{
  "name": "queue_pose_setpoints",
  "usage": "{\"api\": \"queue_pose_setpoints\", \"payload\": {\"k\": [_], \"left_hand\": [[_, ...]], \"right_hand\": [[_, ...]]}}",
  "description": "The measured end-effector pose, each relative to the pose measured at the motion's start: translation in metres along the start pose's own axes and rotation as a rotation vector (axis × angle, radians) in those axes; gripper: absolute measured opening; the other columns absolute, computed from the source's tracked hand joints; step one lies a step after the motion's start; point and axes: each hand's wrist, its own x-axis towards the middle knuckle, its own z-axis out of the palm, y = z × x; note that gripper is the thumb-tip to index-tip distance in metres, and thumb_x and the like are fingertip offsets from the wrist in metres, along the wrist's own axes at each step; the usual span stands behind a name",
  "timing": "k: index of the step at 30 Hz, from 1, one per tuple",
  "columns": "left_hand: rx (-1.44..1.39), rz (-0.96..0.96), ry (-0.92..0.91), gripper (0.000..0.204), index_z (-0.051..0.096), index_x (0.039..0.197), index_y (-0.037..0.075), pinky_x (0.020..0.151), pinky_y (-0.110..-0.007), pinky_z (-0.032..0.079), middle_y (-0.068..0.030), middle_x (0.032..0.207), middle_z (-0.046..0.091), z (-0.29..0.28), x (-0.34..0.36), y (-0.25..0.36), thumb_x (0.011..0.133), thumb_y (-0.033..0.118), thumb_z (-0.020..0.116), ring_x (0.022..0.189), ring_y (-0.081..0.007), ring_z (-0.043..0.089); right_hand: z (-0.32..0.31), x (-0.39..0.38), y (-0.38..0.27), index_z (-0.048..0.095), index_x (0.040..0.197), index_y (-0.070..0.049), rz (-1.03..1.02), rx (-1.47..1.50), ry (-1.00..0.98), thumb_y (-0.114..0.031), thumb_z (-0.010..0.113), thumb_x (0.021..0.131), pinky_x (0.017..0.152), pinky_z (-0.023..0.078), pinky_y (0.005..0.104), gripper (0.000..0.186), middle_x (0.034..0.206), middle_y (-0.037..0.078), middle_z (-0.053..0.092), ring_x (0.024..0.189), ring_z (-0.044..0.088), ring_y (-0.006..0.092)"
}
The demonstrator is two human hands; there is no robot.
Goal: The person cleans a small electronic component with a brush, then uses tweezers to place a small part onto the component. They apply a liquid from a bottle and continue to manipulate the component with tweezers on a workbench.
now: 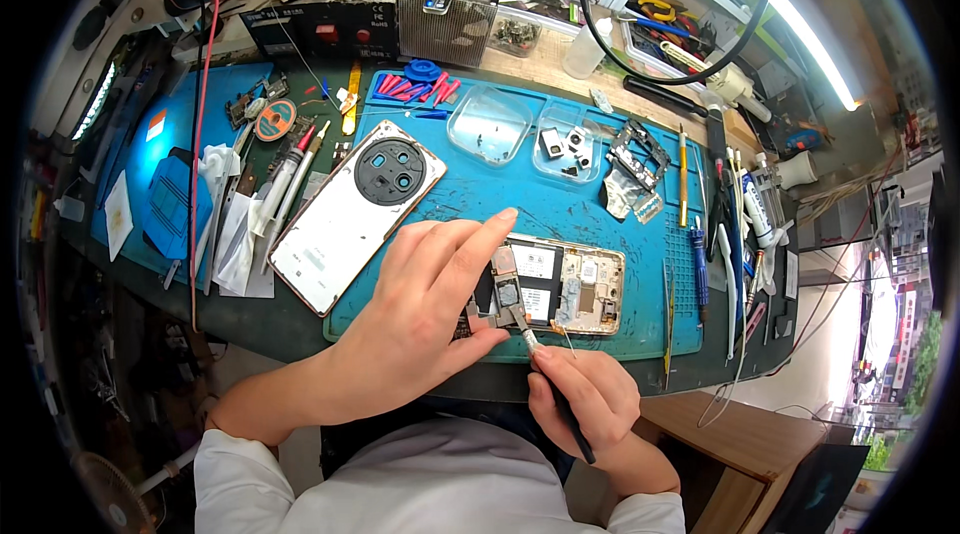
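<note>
My left hand (435,299) grips a narrow circuit board (508,294), its thumb at the lower end and index finger reaching above. My right hand (590,399) is closed round a black-handled tool (565,404), whose metal tip touches the board's lower end. Beneath and right of the board lies an opened phone (592,289), with dark cells and exposed inner parts, on the blue mat (520,204). Left of my hands rests a white back cover (325,244) with a large round black camera ring. Some of the board is hidden by my left hand.
Plastic boxes (488,129) (565,144), pink pieces (410,86) and metal frames (635,159) sit behind the phone. Tools (700,274) line both sides. A metal heatsink block (440,24), white bottle (585,54) and looped black cable stand at the back. A wooden cabinet (740,434) is lower right.
</note>
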Motion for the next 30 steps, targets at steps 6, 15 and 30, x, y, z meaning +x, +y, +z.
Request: {"api": "queue_pose_setpoints", "payload": {"k": [6,15,30], "left_hand": [[0.0,-0.002,0.005,0.095,0.039,0.158,0.002,0.11,-0.045,0.04,-0.016,0.135,0.05,-0.0001,-0.0002,0.0003,0.075,0.006,0.085,0.124,-0.0369,0.046],[0.051,0.015,0.023,0.1,0.04,0.158,0.002,0.106,-0.043,0.044,-0.016,0.138,0.053,0.0008,-0.0008,-0.0007,0.071,0.004,0.09,0.125,-0.0351,0.048],[0.059,0.038,0.053,0.099,0.042,0.156,0.001,0.106,-0.043,0.044,-0.0162,0.138,0.053,0.0024,-0.0014,-0.0006,0.07,0.004,0.09,0.124,-0.0352,0.048]], "right_hand": [[0.0016,-0.0008,0.0004,0.074,0.113,0.005,0.005,-0.006,-0.001,0.003,0.082,0.077,0.064,0.056,0.0299,0.037,0.098,0.013,0.077,0.076,0.073,0.0229],[0.0022,0.0002,0.0001,0.074,0.113,0.005,0.005,-0.014,-0.002,0.002,0.083,0.077,0.064,0.056,0.0296,0.037,0.098,0.013,0.077,0.076,0.072,0.0224],[0.0067,0.0041,-0.0005,0.072,0.116,0.007,-0.014,-0.045,-0.006,0.001,0.084,0.079,0.062,0.053,0.0298,0.039,0.096,0.014,0.076,0.073,0.07,0.0217]]}}
